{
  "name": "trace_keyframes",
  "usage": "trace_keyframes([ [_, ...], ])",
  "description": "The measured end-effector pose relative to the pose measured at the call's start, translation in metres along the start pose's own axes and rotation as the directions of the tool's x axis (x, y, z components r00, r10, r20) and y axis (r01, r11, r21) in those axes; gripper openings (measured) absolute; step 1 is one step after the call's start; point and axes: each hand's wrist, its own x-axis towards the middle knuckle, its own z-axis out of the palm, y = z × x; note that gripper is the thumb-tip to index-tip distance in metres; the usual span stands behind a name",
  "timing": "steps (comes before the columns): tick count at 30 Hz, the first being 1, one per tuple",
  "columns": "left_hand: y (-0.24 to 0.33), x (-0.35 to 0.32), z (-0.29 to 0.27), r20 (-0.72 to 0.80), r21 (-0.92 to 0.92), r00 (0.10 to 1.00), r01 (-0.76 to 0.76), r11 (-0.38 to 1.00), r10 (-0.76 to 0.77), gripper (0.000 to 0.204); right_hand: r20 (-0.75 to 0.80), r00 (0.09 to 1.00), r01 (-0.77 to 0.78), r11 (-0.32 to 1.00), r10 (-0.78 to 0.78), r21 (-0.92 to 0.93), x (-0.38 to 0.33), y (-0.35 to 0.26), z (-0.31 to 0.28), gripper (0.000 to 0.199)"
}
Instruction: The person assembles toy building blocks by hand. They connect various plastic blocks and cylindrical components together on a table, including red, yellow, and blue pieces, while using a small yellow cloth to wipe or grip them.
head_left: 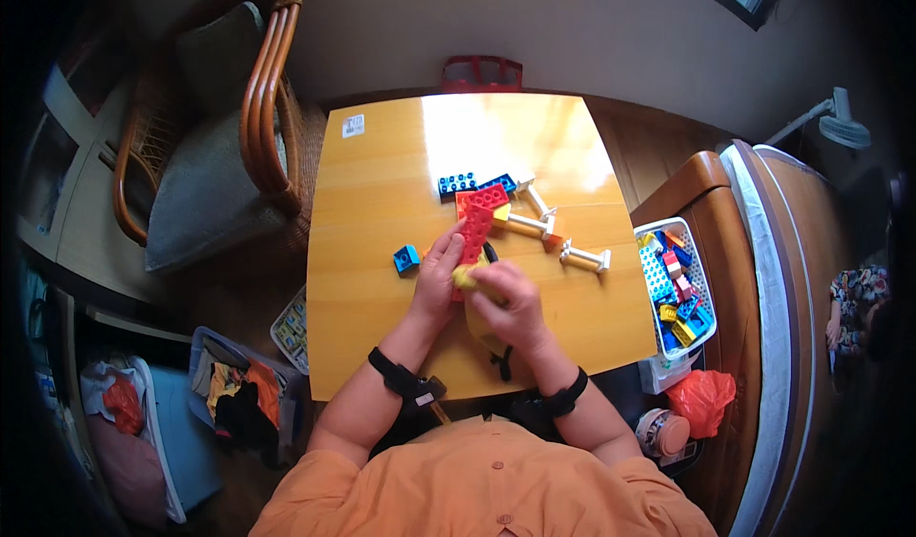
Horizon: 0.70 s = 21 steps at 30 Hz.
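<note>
My left hand [438,272] is closed around long red building bricks [474,231], joined and standing up at a slant over the table's middle. My right hand [509,300] is closed with its fingers at a yellow piece [465,276] at the lower end of the red bricks; its exact shape is hidden by the fingers. Beyond my hands lie dark blue bricks [457,185] and white post-like pieces [530,224] with an orange brick. Another white piece [585,256] lies apart on the right. A small blue brick [406,258] sits left of my left hand.
The wooden table [367,327] has a white box [704,268] of mixed bricks at its right edge. A rattan armchair [272,126] stands at the left, near a bin of cloths [243,384]. A red plastic bag [702,403] and a lidded jar [663,434] are low at the right.
</note>
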Motion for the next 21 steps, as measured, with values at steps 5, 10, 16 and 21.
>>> trace_keyframes([
  [5,0.008,-0.007,0.01,0.174,0.102,0.965,0.182,0.978,-0.198,0.059,-0.343,0.887,-0.186,0.921,0.308,0.343,0.013,0.029,-0.007,0.023],
  [10,0.01,-0.01,0.007,0.189,0.242,0.956,0.177,0.954,-0.226,0.057,-0.3,0.823,-0.172,0.714,0.483,0.679,0.017,0.028,-0.021,0.025],
  [16,0.023,-0.015,0.011,0.2,0.185,0.917,0.312,0.932,-0.346,0.044,-0.177,0.894,-0.279,0.822,0.411,0.496,0.014,0.036,-0.034,0.024],
  [21,0.016,-0.013,0.008,0.219,-0.031,0.917,0.349,0.937,-0.334,0.043,-0.215,0.915,-0.231,0.879,0.342,0.416,0.017,0.029,-0.024,0.026],
])
